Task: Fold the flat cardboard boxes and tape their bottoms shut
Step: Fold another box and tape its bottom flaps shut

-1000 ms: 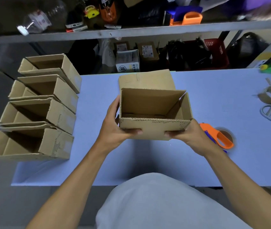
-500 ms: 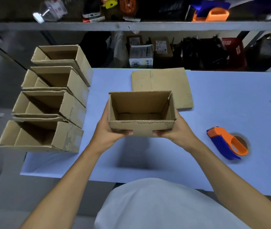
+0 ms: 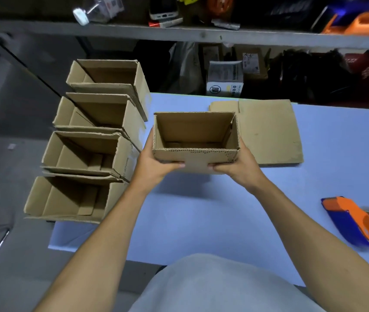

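Thumbs hooked over near wall of folded box (image 3: 195, 140), fingers wrapped round its sides: left hand (image 3: 154, 164) gripping left end, right hand (image 3: 238, 166) gripping right end. Box upright, open top facing camera, held just above blue table (image 3: 201, 212); contact with table cannot be told. Both forearms stretched forward from bottom of frame, converging on box, wrists roughly level. Stack of flat cardboard (image 3: 269, 131) lying on table just behind and right of box. Row of four folded boxes (image 3: 89, 143) along left table edge, open tops up, nearest ones overhanging edge. Orange-and-blue tape dispenser (image 3: 354, 221) on table, well apart to the right. Cluttered shelf (image 3: 201, 34) behind table.
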